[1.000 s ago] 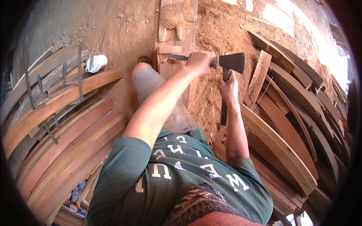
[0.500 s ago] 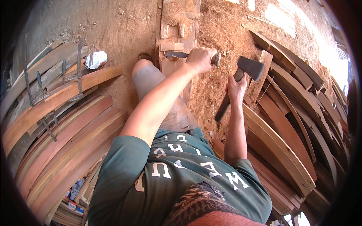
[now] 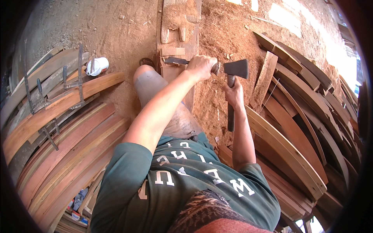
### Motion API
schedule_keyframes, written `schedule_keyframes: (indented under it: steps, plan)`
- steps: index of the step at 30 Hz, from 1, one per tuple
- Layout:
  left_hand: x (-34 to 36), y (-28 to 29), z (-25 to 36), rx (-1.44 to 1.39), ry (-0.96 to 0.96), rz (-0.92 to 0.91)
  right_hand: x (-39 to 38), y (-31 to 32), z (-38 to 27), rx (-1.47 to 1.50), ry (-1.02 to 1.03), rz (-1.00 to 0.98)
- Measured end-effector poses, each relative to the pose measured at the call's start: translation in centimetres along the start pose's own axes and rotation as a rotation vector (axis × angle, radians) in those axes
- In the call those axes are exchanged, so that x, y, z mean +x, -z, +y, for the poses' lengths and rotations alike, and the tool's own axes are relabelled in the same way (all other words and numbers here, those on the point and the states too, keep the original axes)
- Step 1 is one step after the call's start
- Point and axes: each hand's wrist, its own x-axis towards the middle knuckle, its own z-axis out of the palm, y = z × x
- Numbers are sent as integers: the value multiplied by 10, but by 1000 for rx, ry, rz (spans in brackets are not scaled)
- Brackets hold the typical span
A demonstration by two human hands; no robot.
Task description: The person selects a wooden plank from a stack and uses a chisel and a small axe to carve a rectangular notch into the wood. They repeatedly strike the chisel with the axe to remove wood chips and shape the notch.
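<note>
My left hand (image 3: 202,66) grips a wide chisel (image 3: 174,61) held horizontally, its blade on a notched wooden piece (image 3: 174,72) lying lengthwise in front of me. The handle's butt sticks out to the right of my fist. My right hand (image 3: 234,92) is wrapped round the dark shaft of a hatchet (image 3: 236,68), whose head is raised just right of the chisel's butt, with a small gap between them. A small light block (image 3: 172,51) lies on the wood beyond the blade. Farther forward, the timber has carved slots and is covered in sawdust.
Stacked curved boards (image 3: 299,105) line my right, over shavings. On my left are more boards (image 3: 74,155), a clamped beam (image 3: 58,103) and a white bucket (image 3: 101,66). My bent knee (image 3: 145,77) is beside the timber.
The hatchet swung out to the right half a second ago and has now moved back left, close to the chisel's butt. My left hand stays on the chisel.
</note>
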Motion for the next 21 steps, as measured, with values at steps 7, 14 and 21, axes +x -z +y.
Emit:
schedule_keyframes:
  steps: [7, 14, 21]
  plan:
    - [-1, -20, -7, 50, -4, -52, -3, -3, 17, -121, 52, -10]
    - [2, -5, 67, -59, -188, 85, -13, 44, 1, 283, -107, 138]
    - [5, 0, 61, -91, -136, 101, -16, 65, 14, 274, -82, 207]
